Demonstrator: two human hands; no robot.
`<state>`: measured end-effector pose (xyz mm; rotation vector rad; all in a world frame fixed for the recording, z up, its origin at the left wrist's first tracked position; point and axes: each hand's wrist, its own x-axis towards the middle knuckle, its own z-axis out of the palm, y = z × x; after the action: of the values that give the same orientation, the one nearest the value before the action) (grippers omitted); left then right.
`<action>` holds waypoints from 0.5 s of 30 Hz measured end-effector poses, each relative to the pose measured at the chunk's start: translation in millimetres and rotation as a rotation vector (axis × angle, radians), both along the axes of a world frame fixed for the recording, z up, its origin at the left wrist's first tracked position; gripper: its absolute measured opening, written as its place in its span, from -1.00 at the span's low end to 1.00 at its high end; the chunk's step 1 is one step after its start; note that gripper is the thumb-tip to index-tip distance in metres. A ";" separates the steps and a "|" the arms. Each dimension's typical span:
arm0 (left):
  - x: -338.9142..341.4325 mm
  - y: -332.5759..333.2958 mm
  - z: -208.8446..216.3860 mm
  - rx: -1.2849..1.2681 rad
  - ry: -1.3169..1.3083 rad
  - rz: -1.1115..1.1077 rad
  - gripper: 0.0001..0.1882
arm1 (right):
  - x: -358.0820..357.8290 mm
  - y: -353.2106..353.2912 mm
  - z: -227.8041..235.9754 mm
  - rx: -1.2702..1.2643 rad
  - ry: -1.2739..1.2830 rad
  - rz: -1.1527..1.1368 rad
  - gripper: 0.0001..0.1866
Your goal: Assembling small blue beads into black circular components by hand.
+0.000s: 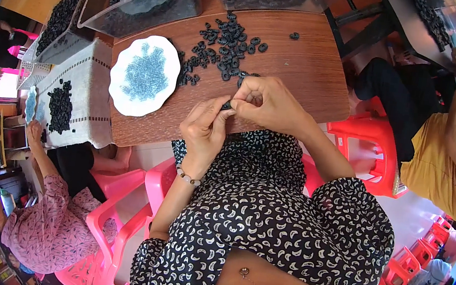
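Note:
My left hand (205, 127) and my right hand (266, 105) meet over the near edge of the brown wooden table (300, 66). Their fingertips pinch a small black ring-shaped part (226, 106) between them, mostly covered by the fingers. Just beyond my hands lies a loose pile of similar black parts (229, 48), with one part (294, 36) apart to the right. Left of the pile stands a white scalloped plate (120, 103) with many tiny, clear bluish pieces (146, 74) spread on it.
Clear plastic bins (147, 16) full of black parts line the table's far side. At left, a person in a pink patterned top (52, 229) works at a cloth-covered table (88, 97). A person in yellow (442, 163) sits at right, near a red stool (364, 148).

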<state>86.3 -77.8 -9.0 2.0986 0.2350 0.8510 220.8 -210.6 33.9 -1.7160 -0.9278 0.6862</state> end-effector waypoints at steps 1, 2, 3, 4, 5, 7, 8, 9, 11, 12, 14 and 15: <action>0.4 -0.3 -0.2 -0.010 0.009 0.000 -0.74 | 0.0 0.0 -2.1 -0.017 0.060 -0.020 -0.88; 0.5 0.0 -1.3 -0.010 0.009 0.001 -0.74 | -0.1 -0.2 -2.8 -0.017 0.060 -0.019 -0.88; 0.5 0.5 -3.1 -0.003 0.013 0.000 -0.74 | -0.2 -0.7 -3.3 -0.021 0.027 -0.022 -0.88; 0.5 1.1 -3.9 0.004 0.017 0.000 -0.73 | -0.3 -0.8 -3.7 -0.025 -0.005 -0.024 -0.88; 0.6 1.5 -3.6 0.004 0.017 0.000 -0.73 | -0.5 -0.9 -4.4 -0.025 -0.005 -0.024 -0.88; 0.5 1.7 -3.1 0.019 0.030 -0.001 -0.73 | -0.9 -1.1 -5.6 0.014 -0.070 -0.027 -0.89; 0.5 1.7 -3.3 0.019 0.029 0.000 -0.73 | -1.0 -1.1 -5.1 0.014 -0.070 -0.027 -0.89; 0.7 1.6 -3.6 0.019 0.037 0.000 -0.73 | -1.1 -0.9 -4.1 0.006 -0.080 -0.030 -0.89; 0.8 2.1 -4.6 0.020 0.045 0.000 -0.73 | -0.6 -0.8 -3.9 0.000 -0.089 -0.033 -0.89; 0.7 2.5 -6.0 0.008 0.052 -0.003 -0.73 | 0.9 -1.0 -4.2 -0.007 -0.059 -0.021 -0.90; 1.3 2.6 -7.9 -0.006 0.057 -0.008 -0.73 | 1.5 -1.2 -5.9 -0.015 -0.029 -0.010 -0.90; 1.6 2.4 -8.4 0.001 0.057 -0.012 -0.73 | 1.0 -1.1 -7.7 -0.003 -0.063 -0.017 -0.90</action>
<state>87.8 -75.4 -17.3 2.1253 0.2522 0.7846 221.8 -211.7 26.2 -1.7552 -0.9547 0.6253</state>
